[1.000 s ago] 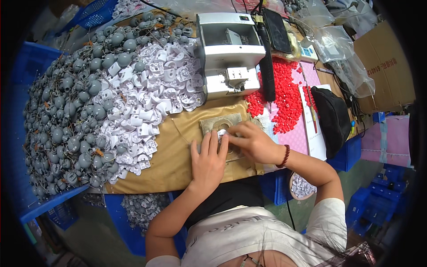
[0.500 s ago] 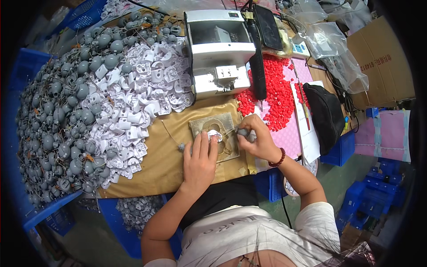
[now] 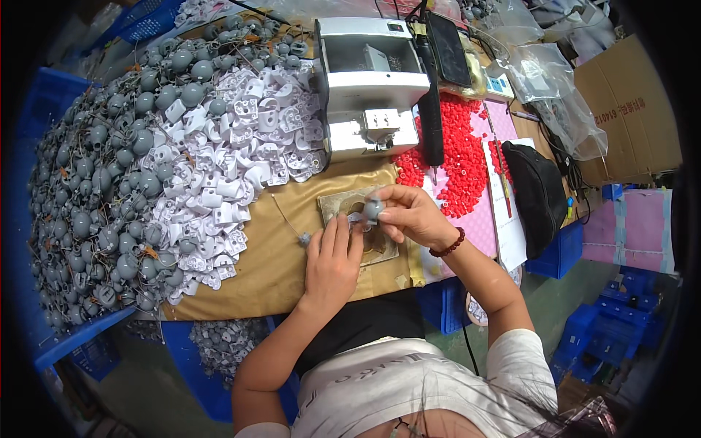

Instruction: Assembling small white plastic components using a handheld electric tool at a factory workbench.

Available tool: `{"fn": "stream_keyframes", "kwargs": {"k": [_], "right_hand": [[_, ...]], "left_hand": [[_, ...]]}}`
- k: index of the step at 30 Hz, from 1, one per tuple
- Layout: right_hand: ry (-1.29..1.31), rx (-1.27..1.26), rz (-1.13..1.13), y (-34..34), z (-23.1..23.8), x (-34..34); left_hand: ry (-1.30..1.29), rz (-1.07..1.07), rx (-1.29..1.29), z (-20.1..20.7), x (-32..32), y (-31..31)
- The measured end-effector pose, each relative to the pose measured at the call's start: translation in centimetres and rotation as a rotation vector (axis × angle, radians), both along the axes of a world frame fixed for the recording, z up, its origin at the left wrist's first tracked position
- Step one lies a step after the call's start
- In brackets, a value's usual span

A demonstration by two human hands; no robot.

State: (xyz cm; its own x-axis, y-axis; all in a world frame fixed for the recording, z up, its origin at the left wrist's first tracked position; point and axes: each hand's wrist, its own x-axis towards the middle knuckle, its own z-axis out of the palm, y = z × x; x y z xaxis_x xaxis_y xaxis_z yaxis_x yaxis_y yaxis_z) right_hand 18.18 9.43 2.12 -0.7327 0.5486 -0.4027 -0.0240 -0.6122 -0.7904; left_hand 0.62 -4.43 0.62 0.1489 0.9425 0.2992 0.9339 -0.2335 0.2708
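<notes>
A square fixture plate (image 3: 332, 203) with a hollowed middle lies on the tan cloth in front of me. My left hand (image 3: 333, 263) reaches onto it, its fingertips holding a small white plastic piece (image 3: 355, 217) against the plate; the fingers partly cover that piece. Just above the plate's right half, my right hand (image 3: 415, 217) pinches a grey ball-shaped part (image 3: 373, 211) between thumb and fingers, close beside the left fingertips. Another small grey part (image 3: 304, 239) with a thin wire lies on the cloth, left of my left hand.
Grey ball parts (image 3: 95, 197) and white plastic pieces (image 3: 212, 190) are heaped at the left. A silver machine (image 3: 372, 87) stands behind the plate, with a black electric screwdriver (image 3: 432, 124) hanging beside it. Red small parts (image 3: 460, 160), a black pouch (image 3: 537, 182) and a cardboard box (image 3: 628, 109) are at the right.
My right hand has moved left and slightly up, bringing the grey ball part next to the left fingertips. My left hand stays at the white piece.
</notes>
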Motion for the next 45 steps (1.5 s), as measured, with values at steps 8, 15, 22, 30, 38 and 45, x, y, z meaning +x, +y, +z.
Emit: {"fn": "stream_keyframes", "kwargs": {"k": [8,15,22,30,38,45], "right_hand": [[-0.444,1.215,-0.003,-1.1,-1.5,-1.3],[-0.551,1.326,-0.028,-1.4,-1.8,-1.7],[-0.467,1.258,-0.037,-1.0,-1.4,-1.3],[-0.678,1.252,-0.536,11.5,-0.9,2.1],[-0.085,1.204,-0.914,9.1,5.4,-0.5],[0.301,0.979,-0.577,8.6,11.2,-5.1]], "left_hand": [[-0.116,-0.001,0.017,-0.5,-0.3,0.4],[-0.237,0.077,-0.007,0.1,-0.4,1.5],[-0.211,0.143,-0.018,1.1,0.2,3.5],[-0.244,0.126,-0.015,1.1,0.4,3.8],[-0.242,0.136,-0.021,0.5,0.2,3.6],[-0.259,0.127,-0.008,0.8,0.1,3.8]]}}
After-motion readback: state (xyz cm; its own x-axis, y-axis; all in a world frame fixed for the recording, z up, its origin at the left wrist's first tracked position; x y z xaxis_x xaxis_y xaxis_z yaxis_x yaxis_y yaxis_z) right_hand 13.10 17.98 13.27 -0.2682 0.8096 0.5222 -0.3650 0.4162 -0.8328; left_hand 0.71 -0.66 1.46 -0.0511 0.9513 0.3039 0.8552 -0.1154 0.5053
